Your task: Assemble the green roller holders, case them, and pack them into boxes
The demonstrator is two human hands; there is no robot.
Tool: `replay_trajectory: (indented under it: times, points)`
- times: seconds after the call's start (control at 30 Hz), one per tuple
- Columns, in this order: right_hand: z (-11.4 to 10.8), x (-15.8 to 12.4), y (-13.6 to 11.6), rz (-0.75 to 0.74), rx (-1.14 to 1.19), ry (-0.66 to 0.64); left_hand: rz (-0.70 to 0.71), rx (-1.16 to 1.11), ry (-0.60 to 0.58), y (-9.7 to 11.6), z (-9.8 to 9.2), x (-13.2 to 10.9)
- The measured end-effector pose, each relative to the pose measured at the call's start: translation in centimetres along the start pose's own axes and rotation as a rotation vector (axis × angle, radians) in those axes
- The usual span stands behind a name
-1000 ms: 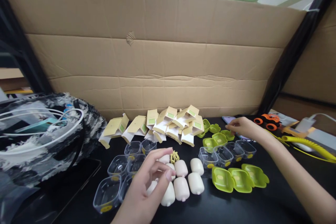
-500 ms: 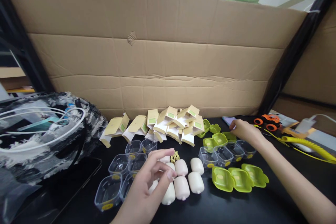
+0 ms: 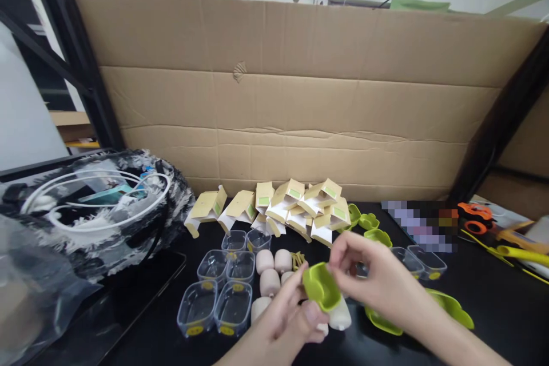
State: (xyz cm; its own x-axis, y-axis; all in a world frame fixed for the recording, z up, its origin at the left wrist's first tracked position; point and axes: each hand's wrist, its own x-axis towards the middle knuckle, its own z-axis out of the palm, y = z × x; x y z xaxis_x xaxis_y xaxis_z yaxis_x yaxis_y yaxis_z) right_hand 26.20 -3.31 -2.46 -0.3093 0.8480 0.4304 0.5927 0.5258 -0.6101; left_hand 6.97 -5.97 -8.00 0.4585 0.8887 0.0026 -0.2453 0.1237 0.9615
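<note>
In the head view a small green scalloped cup (image 3: 321, 287) is held tilted, its hollow side facing me. My left hand (image 3: 291, 320) grips it from below with thumb and fingers. At its upper right edge, the fingertips of my right hand (image 3: 373, 274) pinch the rim. White and pale pink rounded pieces (image 3: 269, 282) lie in rows beneath and behind my left hand, partly hidden by it. A small bundle of yellowish bands (image 3: 297, 260) lies just behind the cup. More green cups (image 3: 377, 237) lie beyond my right hand, and others (image 3: 450, 306) sit under its forearm.
Several clear plastic cups (image 3: 234, 300) with yellow stickers stand left of the pieces; others (image 3: 426, 260) stand at the right. Folded cardboard boxes (image 3: 285, 200) are piled before the cardboard wall (image 3: 300, 103). A furry basket (image 3: 171, 200) with cables is at left, an orange toy car (image 3: 476, 214) at right.
My right hand has come from the far right to the middle with a green cup. My left hand has moved right and taken hold of it too. The view has shifted left.
</note>
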Motion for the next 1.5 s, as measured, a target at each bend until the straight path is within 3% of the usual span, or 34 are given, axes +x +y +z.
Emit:
replay_trajectory:
  times: [0.13, 0.3, 0.47, 0.57, 0.67, 0.77, 0.9, 1.03, 1.2, 1.37, 1.5]
  points:
    - [0.5, 0.4, -0.4, -0.073, 0.056, -0.032, -0.058, -0.187, 0.032, 1.1, 0.0, 0.6]
    - [0.3, 3.9, 2.2, -0.165, -0.17, -0.119, 0.059, -0.284, 0.147, 4.0, -0.4, 1.1]
    - [2.2, 6.1, 3.7, -0.298, -0.3, -0.305, -0.005, -0.332, 0.066, 3.9, -0.4, 0.8]
    - [2.8, 6.4, 3.8, -0.329, -0.284, -0.326, -0.039, -0.379, 0.019, 3.2, -0.4, 0.8]
    - [2.5, 6.3, 3.7, -0.328, -0.199, -0.273, -0.033, -0.382, 0.024, 3.1, -0.4, 0.8]
    - [1.8, 5.5, 3.7, -0.285, -0.043, -0.129, 0.016, -0.312, 0.026, 3.5, -0.2, 0.7]
    - [0.9, 3.4, 3.4, -0.208, 0.184, 0.077, 0.074, -0.256, 0.009, 3.8, -0.2, 0.7]
    - [0.2, 1.2, 2.4, -0.193, 0.284, 0.166, 0.067, -0.218, 0.032, 3.7, -0.4, 0.7]
    - [0.1, -0.8, 0.8, -0.331, 0.121, 0.286, 0.019, -0.138, 0.019, 3.9, -0.3, 0.7]
    - [0.8, -2.0, -0.3, -0.631, -0.129, 0.181, 0.033, 0.034, 0.019, 3.6, -0.3, 0.8]
    - [1.5, -2.4, -0.2, -0.685, -0.311, 0.269, 0.095, 0.057, -0.057, 2.9, -0.6, 1.0]
